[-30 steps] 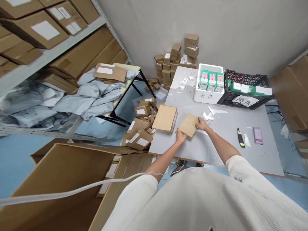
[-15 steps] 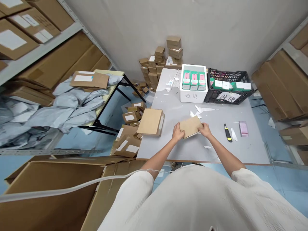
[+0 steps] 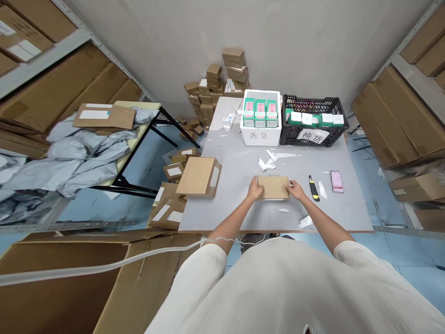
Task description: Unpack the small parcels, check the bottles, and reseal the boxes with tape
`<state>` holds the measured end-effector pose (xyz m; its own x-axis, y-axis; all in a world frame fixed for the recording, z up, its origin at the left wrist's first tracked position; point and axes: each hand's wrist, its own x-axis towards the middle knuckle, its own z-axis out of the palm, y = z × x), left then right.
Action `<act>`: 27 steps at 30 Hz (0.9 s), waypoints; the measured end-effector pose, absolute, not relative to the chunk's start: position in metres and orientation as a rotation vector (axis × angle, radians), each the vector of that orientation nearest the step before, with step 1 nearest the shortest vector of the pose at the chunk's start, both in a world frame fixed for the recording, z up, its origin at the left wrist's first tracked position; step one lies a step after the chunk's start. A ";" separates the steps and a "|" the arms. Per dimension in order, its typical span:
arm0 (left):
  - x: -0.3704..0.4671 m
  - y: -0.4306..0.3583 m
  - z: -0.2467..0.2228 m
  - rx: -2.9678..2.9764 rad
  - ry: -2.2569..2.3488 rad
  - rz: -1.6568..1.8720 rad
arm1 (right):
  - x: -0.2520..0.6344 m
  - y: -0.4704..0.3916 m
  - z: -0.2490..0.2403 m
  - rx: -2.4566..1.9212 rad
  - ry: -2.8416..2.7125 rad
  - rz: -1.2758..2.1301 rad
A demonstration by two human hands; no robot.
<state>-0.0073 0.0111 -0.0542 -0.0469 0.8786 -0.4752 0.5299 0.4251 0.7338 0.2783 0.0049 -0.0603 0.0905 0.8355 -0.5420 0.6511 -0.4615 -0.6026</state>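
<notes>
Between my two hands is a small flat cardboard box (image 3: pixel 274 187), level over the grey table (image 3: pixel 229 215). My left hand (image 3: pixel 255 189) grips its left end, and the fingers of my right hand (image 3: pixel 295 189) are closed on its right edge. Torn white paper (image 3: pixel 267 164) lies just beyond the box. On the right are a black and yellow cutter (image 3: pixel 314 188), a white scrap (image 3: pixel 322 190) and a pink pack (image 3: pixel 336 181). To the left rests a larger cardboard box (image 3: pixel 199 176).
At the back of the table stand a white bin (image 3: pixel 260 136) with green and pink boxes and a black crate (image 3: pixel 306 138). Grey parcels (image 3: pixel 79 157) cover a side table on the left. A large open carton (image 3: pixel 146 278) is at the lower left.
The small box has turned from tilted to nearly straight between my hands. A white piece now shows near the table's front edge by my right forearm. The whole view has shifted.
</notes>
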 end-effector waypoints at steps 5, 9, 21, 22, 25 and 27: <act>-0.004 0.017 -0.050 0.953 1.684 0.402 | 0.258 0.022 -0.058 -1.976 -1.258 1.492; -0.004 0.015 -0.045 0.970 1.600 0.466 | 0.255 0.017 -0.046 -2.021 -1.148 1.446; -0.009 0.011 -0.053 1.110 1.658 0.594 | 0.264 -0.007 -0.033 -2.097 -1.184 1.113; -0.011 0.006 -0.056 1.118 1.669 0.559 | 0.265 -0.013 -0.037 -2.124 -1.209 1.106; -0.019 -0.008 -0.064 1.116 1.630 0.484 | 0.269 -0.031 -0.045 -2.191 -1.227 1.136; -0.022 -0.012 -0.066 1.119 1.562 0.474 | 0.270 -0.041 -0.047 -2.205 -1.183 1.145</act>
